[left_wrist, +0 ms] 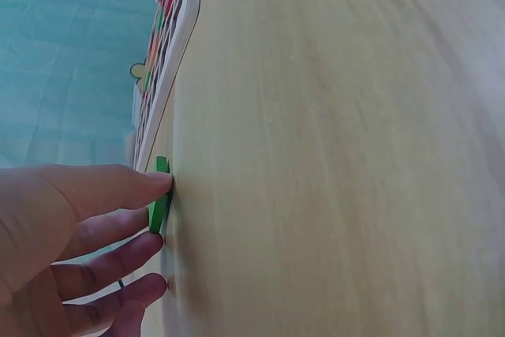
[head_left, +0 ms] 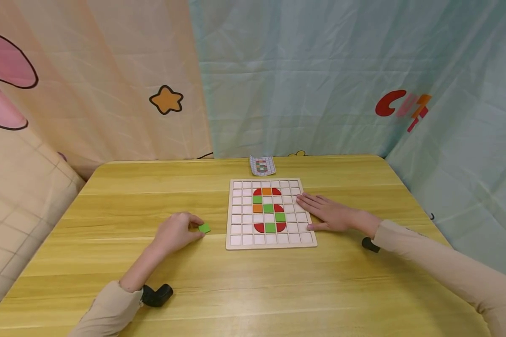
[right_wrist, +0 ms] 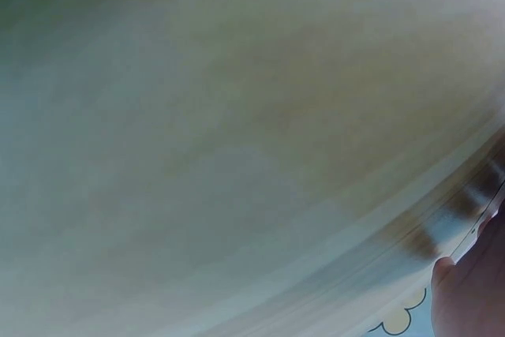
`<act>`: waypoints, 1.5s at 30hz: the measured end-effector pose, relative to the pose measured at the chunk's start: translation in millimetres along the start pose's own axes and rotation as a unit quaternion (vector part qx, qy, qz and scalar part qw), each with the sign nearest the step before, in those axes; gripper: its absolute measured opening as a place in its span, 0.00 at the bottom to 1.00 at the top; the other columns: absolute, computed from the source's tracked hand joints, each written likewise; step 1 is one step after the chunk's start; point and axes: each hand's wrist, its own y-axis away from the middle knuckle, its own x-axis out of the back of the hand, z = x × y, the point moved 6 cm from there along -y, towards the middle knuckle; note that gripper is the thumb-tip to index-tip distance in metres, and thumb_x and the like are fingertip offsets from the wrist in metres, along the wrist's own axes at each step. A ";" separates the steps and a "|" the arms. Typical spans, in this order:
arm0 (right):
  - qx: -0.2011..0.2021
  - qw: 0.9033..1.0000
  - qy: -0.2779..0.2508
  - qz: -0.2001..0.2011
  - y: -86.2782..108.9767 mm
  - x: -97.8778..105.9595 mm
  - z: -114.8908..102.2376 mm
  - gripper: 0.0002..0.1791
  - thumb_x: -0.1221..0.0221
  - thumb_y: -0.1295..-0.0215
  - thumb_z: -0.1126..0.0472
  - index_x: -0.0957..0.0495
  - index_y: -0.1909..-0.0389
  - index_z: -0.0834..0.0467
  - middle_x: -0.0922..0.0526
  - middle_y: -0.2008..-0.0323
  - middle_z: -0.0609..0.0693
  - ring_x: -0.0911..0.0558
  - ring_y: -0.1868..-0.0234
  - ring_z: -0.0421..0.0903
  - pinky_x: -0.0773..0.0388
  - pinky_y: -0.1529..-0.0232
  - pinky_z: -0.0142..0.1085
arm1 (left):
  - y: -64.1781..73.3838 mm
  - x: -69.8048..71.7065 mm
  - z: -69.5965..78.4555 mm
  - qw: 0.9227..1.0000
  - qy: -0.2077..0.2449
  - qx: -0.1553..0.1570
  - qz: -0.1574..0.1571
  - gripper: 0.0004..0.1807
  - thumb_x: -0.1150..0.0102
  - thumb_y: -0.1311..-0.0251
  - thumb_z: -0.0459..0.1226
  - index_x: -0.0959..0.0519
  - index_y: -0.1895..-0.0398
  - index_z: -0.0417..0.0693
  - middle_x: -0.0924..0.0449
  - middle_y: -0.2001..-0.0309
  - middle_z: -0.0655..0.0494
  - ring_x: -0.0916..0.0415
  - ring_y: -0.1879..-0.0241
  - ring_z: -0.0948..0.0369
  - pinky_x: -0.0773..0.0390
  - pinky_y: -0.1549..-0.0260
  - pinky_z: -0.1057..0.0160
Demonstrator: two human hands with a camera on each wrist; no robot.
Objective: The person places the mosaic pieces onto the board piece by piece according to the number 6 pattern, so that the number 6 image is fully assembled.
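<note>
My left hand [head_left: 176, 232] pinches a small green square tile [head_left: 204, 228] between thumb and fingertips, just left of the board. In the left wrist view the green tile [left_wrist: 158, 204] stands tilted on edge, close over the table. A wooden grid board [head_left: 236, 240] lies flat in the middle. Set in its cells are red rounded corner tiles [head_left: 281, 227], orange tiles [head_left: 257, 208] and green tiles [head_left: 271, 227], making a curved, digit-like shape. My right hand [head_left: 331, 214] rests with fingers spread and straight on the board's right edge. The right wrist view shows only part of that hand [right_wrist: 473, 290].
Behind the board lies a small paper card [head_left: 262, 165] printed with a similar coloured pattern on a grid. The wooden table [head_left: 253, 290] reaches back to printed curtains [head_left: 320, 84]. Black wrist mounts [head_left: 157, 296] stick out near both sleeves.
</note>
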 end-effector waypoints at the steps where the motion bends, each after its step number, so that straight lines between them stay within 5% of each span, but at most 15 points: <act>1: 0.000 1.000 -0.001 0.000 0.0 -0.2 0.2 0.45 0.56 0.30 0.37 0.62 0.23 0.56 0.63 0.22 0.52 0.60 0.22 0.54 0.56 0.27 0.55 | -0.7 -0.2 0.6 1.000 0.002 -0.001 0.000 0.15 0.30 0.50 0.40 0.14 0.59 0.44 0.14 0.63 0.52 0.22 0.67 0.60 0.27 0.73 0.63; 20: 0.001 1.000 0.008 0.005 0.2 0.9 6.3 0.45 0.56 0.29 0.37 0.62 0.23 0.57 0.63 0.22 0.53 0.60 0.22 0.54 0.56 0.27 0.54 | -38.0 -12.8 46.8 0.999 0.029 -0.029 -0.022 0.16 0.31 0.48 0.42 0.14 0.56 0.48 0.15 0.60 0.55 0.22 0.66 0.62 0.29 0.76 0.68; 33: 0.005 1.000 0.004 0.007 -0.7 1.5 5.6 0.45 0.55 0.29 0.37 0.62 0.23 0.56 0.62 0.22 0.52 0.60 0.22 0.53 0.56 0.27 0.54 | -62.0 -28.1 81.2 0.994 0.035 -0.097 -0.034 0.15 0.30 0.49 0.40 0.14 0.57 0.47 0.15 0.60 0.56 0.23 0.66 0.63 0.26 0.70 0.68; 45: 0.002 1.000 -0.003 -0.007 -0.8 2.2 0.8 0.45 0.56 0.29 0.37 0.63 0.23 0.56 0.64 0.22 0.52 0.61 0.22 0.53 0.56 0.27 0.54 | -73.8 -41.9 94.3 0.991 0.051 -0.118 -0.041 0.12 0.30 0.48 0.39 0.13 0.59 0.49 0.15 0.62 0.57 0.27 0.70 0.66 0.29 0.71 0.68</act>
